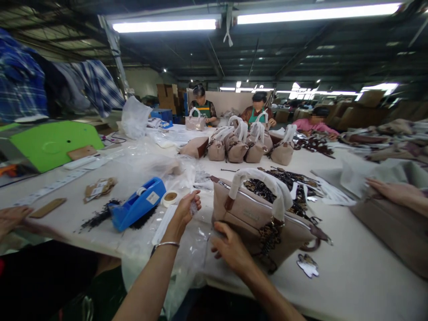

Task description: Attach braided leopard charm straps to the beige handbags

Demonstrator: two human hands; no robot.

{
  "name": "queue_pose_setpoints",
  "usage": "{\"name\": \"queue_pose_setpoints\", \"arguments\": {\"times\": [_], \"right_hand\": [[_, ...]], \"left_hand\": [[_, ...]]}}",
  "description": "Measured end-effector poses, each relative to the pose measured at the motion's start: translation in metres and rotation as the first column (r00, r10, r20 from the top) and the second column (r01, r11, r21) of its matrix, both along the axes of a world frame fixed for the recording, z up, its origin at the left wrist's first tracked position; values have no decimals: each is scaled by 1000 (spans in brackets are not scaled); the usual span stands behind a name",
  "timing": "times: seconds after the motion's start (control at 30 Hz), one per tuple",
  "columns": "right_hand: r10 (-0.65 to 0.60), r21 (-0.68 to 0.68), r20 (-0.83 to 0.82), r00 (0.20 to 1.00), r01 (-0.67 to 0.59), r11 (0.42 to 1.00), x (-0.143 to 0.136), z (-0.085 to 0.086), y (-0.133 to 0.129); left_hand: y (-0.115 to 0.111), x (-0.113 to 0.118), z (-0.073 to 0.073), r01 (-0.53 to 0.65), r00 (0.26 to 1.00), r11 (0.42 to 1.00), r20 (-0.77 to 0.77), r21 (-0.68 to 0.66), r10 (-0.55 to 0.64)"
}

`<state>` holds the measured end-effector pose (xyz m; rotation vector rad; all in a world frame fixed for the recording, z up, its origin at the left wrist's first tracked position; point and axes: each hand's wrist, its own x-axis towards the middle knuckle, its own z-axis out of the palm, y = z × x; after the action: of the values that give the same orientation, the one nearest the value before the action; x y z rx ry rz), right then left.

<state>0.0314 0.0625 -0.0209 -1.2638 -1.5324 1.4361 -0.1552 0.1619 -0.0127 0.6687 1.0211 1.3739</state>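
A beige handbag (pixel 247 214) with white-wrapped handles stands upright on the white table (pixel 361 276) in front of me. My right hand (pixel 230 245) is at its lower left side, fingers apart and slightly bent, holding nothing. To the left of the bag, my left hand (pixel 190 206) has its fingers closed on clear plastic film (pixel 197 236), which spreads over the table and hangs past its front edge. A leopard-patterned charm (pixel 270 236) hangs on the front of the bag. A silvery bangle circles my left wrist.
A blue tape dispenser (pixel 142 203) and a tape roll (pixel 169 198) lie left. Straps (pixel 284 180) are heaped behind the bag, with several finished bags (pixel 236 149) farther back. Another person's hand (pixel 391 189) rests on a large bag (pixel 394 223) at right; a further hand (pixel 13 216) is left.
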Motion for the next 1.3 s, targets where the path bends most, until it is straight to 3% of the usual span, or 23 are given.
{"name": "queue_pose_setpoints", "arguments": {"times": [0.07,0.17,0.43,0.77,1.03,1.3], "right_hand": [[-14,-151,-144,990,-8,989,-22,-5,15],[-29,-267,-211,977,-29,963,-47,-9,29],[-77,-245,-145,986,40,969,-62,-9,34],[-186,-325,-98,978,145,935,-69,-26,35],[-151,-185,-31,988,143,972,-70,-32,36],[-120,-64,165,979,132,989,-66,-43,36]], "left_hand": [[-7,2,2,11,992,1000,124,15,-13],[-9,9,-1,1,964,1000,266,22,-7],[4,17,-18,-43,882,998,466,-50,61],[-9,16,-21,36,868,999,496,-26,-19],[-7,19,-28,37,865,995,502,-98,17],[3,20,-40,-77,904,982,405,-170,141]]}}
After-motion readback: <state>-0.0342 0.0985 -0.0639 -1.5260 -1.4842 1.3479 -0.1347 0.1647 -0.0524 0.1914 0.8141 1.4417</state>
